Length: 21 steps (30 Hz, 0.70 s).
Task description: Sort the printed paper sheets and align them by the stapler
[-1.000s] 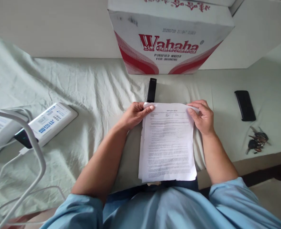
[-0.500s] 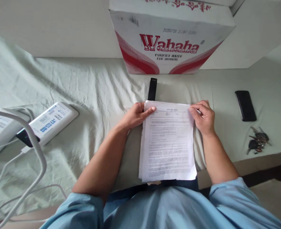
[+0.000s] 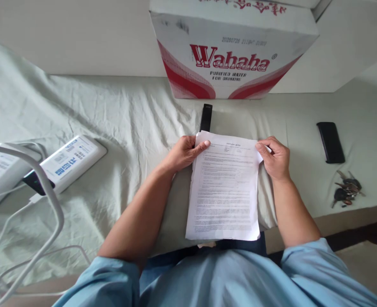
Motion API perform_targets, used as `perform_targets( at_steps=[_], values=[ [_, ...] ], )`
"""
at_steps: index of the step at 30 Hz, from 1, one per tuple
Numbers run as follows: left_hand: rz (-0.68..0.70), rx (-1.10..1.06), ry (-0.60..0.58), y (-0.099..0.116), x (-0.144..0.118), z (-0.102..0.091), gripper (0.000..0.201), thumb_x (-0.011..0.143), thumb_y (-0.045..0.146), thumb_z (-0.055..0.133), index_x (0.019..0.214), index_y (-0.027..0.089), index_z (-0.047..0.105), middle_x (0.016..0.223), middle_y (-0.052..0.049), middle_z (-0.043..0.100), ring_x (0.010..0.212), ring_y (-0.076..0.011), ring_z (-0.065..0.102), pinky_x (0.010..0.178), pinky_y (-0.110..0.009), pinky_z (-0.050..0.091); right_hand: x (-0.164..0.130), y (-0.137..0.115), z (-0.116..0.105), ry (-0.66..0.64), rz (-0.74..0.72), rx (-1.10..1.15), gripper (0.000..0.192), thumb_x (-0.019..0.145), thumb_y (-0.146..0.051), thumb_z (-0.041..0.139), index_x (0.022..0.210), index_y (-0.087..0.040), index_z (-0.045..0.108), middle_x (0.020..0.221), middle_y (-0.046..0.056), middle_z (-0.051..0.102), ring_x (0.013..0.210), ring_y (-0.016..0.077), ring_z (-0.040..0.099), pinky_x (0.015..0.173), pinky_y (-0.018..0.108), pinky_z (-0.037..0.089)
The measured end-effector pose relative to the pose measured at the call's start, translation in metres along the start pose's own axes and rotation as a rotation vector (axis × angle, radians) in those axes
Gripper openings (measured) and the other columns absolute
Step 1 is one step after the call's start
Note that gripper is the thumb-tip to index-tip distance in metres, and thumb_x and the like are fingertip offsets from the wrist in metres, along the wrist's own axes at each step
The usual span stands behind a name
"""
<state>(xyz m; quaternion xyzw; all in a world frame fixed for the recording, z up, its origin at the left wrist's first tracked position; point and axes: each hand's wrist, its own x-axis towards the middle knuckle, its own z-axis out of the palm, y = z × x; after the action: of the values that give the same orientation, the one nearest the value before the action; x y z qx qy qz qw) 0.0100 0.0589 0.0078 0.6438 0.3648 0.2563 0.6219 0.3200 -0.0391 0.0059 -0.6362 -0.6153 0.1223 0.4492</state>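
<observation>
A stack of printed white paper sheets [image 3: 225,192] lies lengthwise in front of me on a pale green bedsheet [image 3: 118,128]. My left hand [image 3: 183,153] grips the stack's far left corner, thumb on top. Its far right corner is pinched by my right hand [image 3: 275,158]. A narrow black stapler-like object [image 3: 205,117] lies just beyond the top edge of the sheets.
A white and red "Wahaha" cardboard box [image 3: 233,51] stands at the back. A black phone [image 3: 330,142] and a bunch of keys [image 3: 346,192] lie at the right. White power banks [image 3: 70,162] with white cables [image 3: 41,213] sit at the left.
The lower edges of the sheets have come together into a neater stack, and the stack's bottom has shifted slightly away from me. Both hands stay at the top corners.
</observation>
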Motion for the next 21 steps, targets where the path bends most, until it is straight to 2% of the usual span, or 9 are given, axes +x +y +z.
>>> perform_targets(
  at_steps=[5, 10, 15, 21],
  values=[
    [-0.013, 0.038, -0.009, 0.0007, -0.0009, -0.0005, 0.062, 0.094, 0.077, 0.067, 0.073, 0.019, 0.07, 0.06, -0.004, 0.064, 0.064, -0.0206, 0.066, 0.054, -0.031, 0.047, 0.0, -0.0016, -0.0002, -0.013, -0.006, 0.021, 0.043, 0.097, -0.066, 0.071, 0.079, -0.027, 0.073, 0.073, 0.001, 0.069, 0.072, 0.0206, 0.062, 0.073, 0.04, 0.052],
    [0.0, 0.076, 0.0, 0.0036, -0.0016, 0.0, 0.062, 0.096, 0.075, 0.065, 0.07, 0.019, 0.065, 0.059, -0.002, 0.059, 0.062, -0.0178, 0.062, 0.053, -0.029, 0.043, -0.0015, 0.0015, 0.0009, -0.01, -0.021, 0.043, 0.038, 0.098, -0.061, 0.072, 0.082, -0.026, 0.075, 0.074, 0.001, 0.069, 0.072, 0.0196, 0.063, 0.073, 0.038, 0.052],
    [0.027, 0.099, -0.008, 0.0041, -0.0006, 0.0002, 0.062, 0.098, 0.075, 0.062, 0.069, 0.02, 0.061, 0.057, -0.001, 0.057, 0.06, -0.0161, 0.059, 0.052, -0.028, 0.041, -0.0024, 0.0068, 0.004, 0.053, -0.001, 0.054, 0.028, 0.096, -0.054, 0.078, 0.091, -0.026, 0.076, 0.086, 0.003, 0.072, 0.081, 0.0203, 0.067, 0.075, 0.037, 0.055],
    [0.02, 0.081, -0.044, 0.0019, -0.0001, -0.0004, 0.061, 0.099, 0.074, 0.06, 0.072, 0.02, 0.063, 0.06, -0.002, 0.06, 0.062, -0.0169, 0.061, 0.055, -0.028, 0.046, -0.0021, 0.0041, 0.0021, 0.058, -0.049, -0.027, 0.021, 0.097, -0.046, 0.077, 0.09, -0.027, 0.078, 0.083, 0.003, 0.072, 0.08, 0.0207, 0.065, 0.072, 0.038, 0.054]
  ],
)
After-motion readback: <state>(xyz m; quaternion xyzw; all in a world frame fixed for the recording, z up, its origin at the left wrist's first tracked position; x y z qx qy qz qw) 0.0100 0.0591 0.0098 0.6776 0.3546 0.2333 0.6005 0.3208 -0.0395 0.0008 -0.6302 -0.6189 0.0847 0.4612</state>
